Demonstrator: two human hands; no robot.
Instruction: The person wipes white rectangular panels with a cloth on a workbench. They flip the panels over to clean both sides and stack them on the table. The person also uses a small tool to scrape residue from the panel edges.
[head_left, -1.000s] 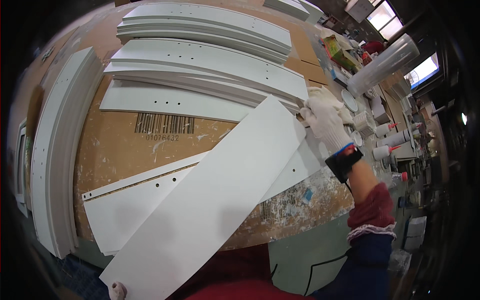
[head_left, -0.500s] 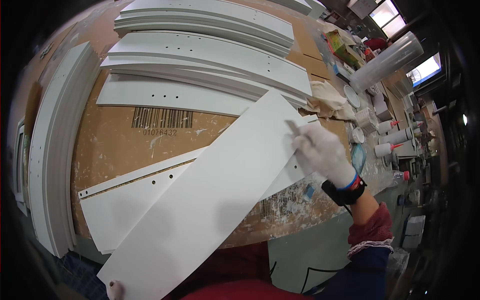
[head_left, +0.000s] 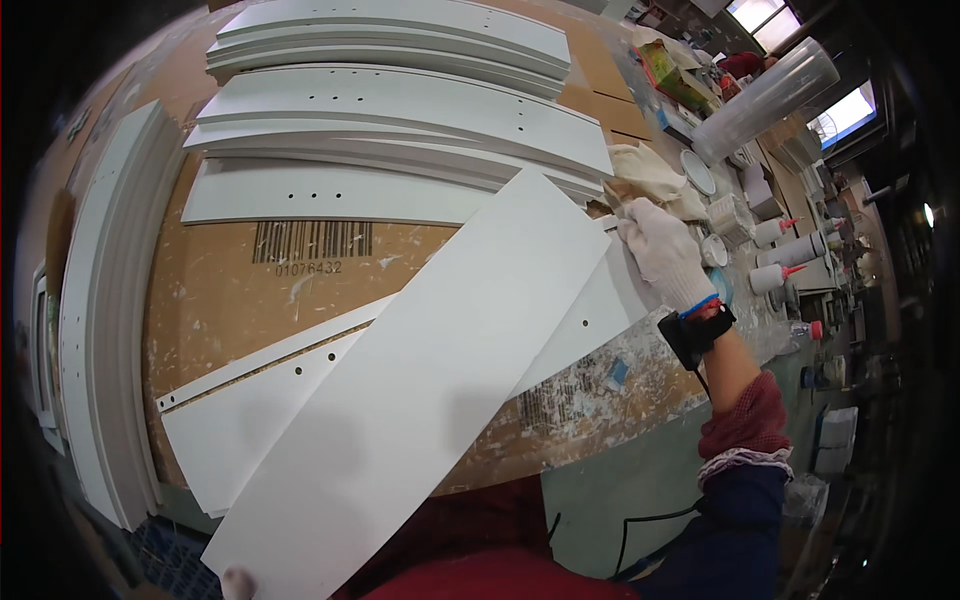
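Long white panel (head_left: 420,390) lying diagonally over another white board (head_left: 250,420) on cardboard-covered bench (head_left: 210,290). Gloved right hand (head_left: 662,250) resting at its far corner (grip unclear). Left hand (head_left: 236,581) barely visible at near end, grip unclear.

One gloved hand (head_left: 662,252), two loose white panels (head_left: 420,390), three nozzle-capped squeeze bottles (head_left: 775,277), one cardboard sheet (head_left: 220,290)

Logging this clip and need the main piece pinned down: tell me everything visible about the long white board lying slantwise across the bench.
The long white board is a flat, smooth, rectangular panel, looking like painted or laminated wood, with no holes visible on its top face. It runs diagonally from lower left to upper right, lying over another white panel with drilled holes. Its near end overhangs the cardboard-covered bench, where a fingertip of the left hand touches its corner. The gloved right hand is at its far end.
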